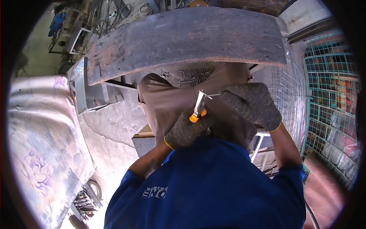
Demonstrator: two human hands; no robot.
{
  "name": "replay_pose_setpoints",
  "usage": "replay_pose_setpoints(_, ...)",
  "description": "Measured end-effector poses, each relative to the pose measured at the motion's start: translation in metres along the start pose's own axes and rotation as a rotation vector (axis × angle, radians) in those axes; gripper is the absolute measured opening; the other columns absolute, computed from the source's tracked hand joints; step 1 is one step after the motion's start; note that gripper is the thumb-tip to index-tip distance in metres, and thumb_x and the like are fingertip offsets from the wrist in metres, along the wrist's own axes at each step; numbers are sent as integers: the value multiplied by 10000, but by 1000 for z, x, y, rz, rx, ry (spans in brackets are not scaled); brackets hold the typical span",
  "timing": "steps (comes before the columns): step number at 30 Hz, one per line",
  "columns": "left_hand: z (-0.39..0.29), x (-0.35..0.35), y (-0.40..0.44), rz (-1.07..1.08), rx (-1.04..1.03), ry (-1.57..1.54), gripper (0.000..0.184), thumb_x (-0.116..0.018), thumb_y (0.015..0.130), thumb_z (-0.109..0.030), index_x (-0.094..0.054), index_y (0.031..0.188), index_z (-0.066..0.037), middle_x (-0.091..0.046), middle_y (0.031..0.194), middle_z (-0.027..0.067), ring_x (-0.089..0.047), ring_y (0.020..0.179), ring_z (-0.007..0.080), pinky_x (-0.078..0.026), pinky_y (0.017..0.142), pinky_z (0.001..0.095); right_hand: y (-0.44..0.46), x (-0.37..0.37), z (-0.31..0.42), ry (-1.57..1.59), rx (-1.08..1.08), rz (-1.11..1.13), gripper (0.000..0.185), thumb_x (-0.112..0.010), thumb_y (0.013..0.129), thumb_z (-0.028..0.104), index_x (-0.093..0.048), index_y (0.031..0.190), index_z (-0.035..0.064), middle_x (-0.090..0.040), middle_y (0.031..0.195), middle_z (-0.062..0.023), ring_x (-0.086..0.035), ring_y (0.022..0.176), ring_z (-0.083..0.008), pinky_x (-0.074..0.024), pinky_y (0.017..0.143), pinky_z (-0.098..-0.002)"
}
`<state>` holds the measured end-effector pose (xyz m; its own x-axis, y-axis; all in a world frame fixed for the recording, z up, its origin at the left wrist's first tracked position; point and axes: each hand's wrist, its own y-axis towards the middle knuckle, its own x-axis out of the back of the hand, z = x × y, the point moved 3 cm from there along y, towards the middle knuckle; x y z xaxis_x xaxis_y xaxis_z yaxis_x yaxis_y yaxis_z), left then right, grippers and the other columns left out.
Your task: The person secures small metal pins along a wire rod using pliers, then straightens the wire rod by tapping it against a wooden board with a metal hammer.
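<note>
My left hand (187,129), in a dark knit glove with a yellow cuff edge, is closed around pliers (199,107) with orange handles. The metal jaws point up toward the bench, above my lap. My right hand (251,103), in a matching glove, is closed on a thin metal wire (214,94) that reaches left to the tip of the pliers. Whether the jaws clamp the wire is too small to tell. Beyond my knees, several short metal pieces (192,76) lie scattered on the ground.
A long worn wooden bench (187,36) stands in front of my knees. Green wire mesh (331,87) is at the right, with thin metal wires beside it. Flowered cloth (45,152) covers something at the left. Metal frames (78,40) lie at the upper left.
</note>
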<state>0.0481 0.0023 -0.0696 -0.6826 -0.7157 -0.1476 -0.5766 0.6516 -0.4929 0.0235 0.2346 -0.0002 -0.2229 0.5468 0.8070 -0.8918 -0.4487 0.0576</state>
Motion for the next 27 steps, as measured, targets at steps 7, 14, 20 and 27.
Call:
replay_pose_setpoints(7, 99, -15, -11, 116, 138, -395, 397, -584, 949, -159, -472, 1307, -31, -627, 1050, 99, -633, 888, 181, -536, 802, 311, -10, -19, -6, 504, -71, -57, 373, -668, 831, 91, -633, 1195, 22, -672, 1138, -139, -665, 1008, -221, -543, 852, -318)
replay_pose_setpoints(14, 11, -6, 1, 84, -270, 28, 295, -563, 948, -130, -548, 1229, -41, -652, 1081, 111, -641, 1015, 237, -533, 868, 327, -6, 8, -13, 340, -116, -20, 368, -611, 882, 91, -601, 1245, 37, -650, 1200, -122, -647, 1066, -208, -530, 896, -344)
replay_pose_setpoints(20, -12, 21, 4, -13, -56, -629, 334, -585, 931, -226, -572, 1184, -8, -662, 1072, 98, -650, 988, 199, -531, 847, 315, 7, 14, 8, 112, -172, -151, 363, -631, 858, 86, -608, 1219, 48, -685, 1008, -134, -670, 853, -213, -520, 751, -345)
replay_pose_setpoints(27, 20, 24, 10, 116, -385, 73, 247, -581, 915, -88, -604, 1152, -24, -659, 1035, 82, -647, 956, 160, -536, 856, 302, 0, -5, 10, 312, -311, -117, 473, -701, 879, 237, -546, 1308, 114, -680, 923, -112, -660, 746, -213, -529, 681, -332)
